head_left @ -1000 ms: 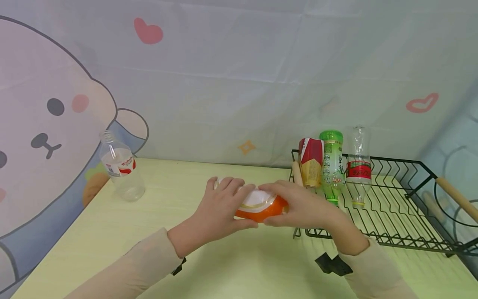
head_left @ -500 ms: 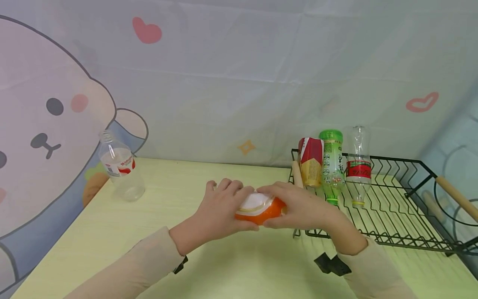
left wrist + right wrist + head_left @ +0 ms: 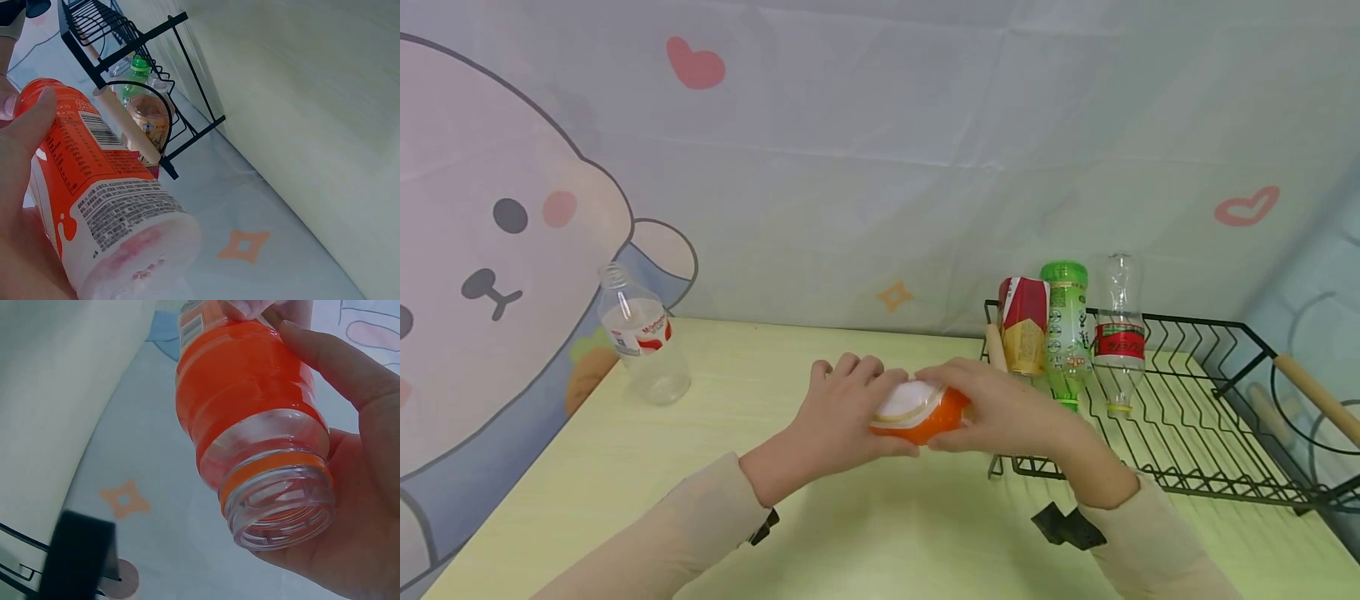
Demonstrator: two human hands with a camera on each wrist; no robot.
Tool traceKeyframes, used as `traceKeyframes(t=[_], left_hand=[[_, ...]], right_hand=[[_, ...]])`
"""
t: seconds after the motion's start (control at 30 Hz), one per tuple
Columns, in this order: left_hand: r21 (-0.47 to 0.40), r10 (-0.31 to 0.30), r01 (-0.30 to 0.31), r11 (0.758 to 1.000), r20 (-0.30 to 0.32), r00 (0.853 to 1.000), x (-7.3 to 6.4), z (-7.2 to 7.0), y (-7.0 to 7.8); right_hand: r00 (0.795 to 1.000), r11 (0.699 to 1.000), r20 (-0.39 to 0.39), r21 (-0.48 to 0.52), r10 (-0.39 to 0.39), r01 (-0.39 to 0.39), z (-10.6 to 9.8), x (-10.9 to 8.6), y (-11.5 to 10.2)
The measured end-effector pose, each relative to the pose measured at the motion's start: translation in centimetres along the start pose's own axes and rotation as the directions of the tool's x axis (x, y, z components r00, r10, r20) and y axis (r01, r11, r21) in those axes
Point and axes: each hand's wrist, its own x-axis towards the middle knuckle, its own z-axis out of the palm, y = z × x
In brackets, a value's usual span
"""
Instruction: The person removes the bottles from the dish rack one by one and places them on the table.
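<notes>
An orange and white plastic bottle [image 3: 917, 421] is held sideways above the table, between both hands. My left hand [image 3: 846, 412] grips its base end, with the thumb on the near side. Around the neck end, my right hand [image 3: 1011, 414] has its thumb and fingers on the orange part. The right wrist view shows the bottle's neck [image 3: 281, 506] without a cap, an orange ring below the rim. Printed text and a barcode cover the label [image 3: 119, 187] in the left wrist view. Some of the fingers are hidden behind the bottle.
A black wire rack [image 3: 1180, 417] with wooden handles stands at the right. In it are a red and gold container [image 3: 1026, 327], a green bottle [image 3: 1067, 333] and an upside-down clear bottle [image 3: 1120, 337]. Another clear bottle [image 3: 643, 337] stands uncapped on the table [image 3: 752, 358] at the left.
Both hands dip slightly with the bottle, then come back up a little. Their hold on it looks the same, and the other things have not moved.
</notes>
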Motion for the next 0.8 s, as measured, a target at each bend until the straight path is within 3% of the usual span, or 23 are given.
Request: traceKeyframes(t=[0.23, 0.47, 0.63, 0.8], left_hand=[[-0.022, -0.018, 0.017, 1.000, -0.055, 0.998, 0.7, -0.2, -0.6], [-0.091, -0.124, 0.115, 0.989, -0.090, 0.988, 1.3, -0.4, -1.9], [-0.152, -0.208, 0.192, 0.970, -0.100, 0.973, 1.6, -0.4, -3.2], [-0.240, -0.302, 0.278, 0.930, -0.071, 0.951, 1.8, -0.6, -4.5]], right_hand=[[0.997, 0.997, -0.053, 0.061, 0.048, -0.045, -1.6, -0.1, -0.4], [0.986, 0.993, -0.153, 0.106, 0.067, -0.051, -3.8, -0.7, -0.2], [0.969, 0.988, -0.218, 0.124, 0.114, -0.088, -5.2, -1.3, 0.3], [0.954, 0.976, -0.233, 0.151, 0.190, -0.158, -6.5, -2.1, 1.3]])
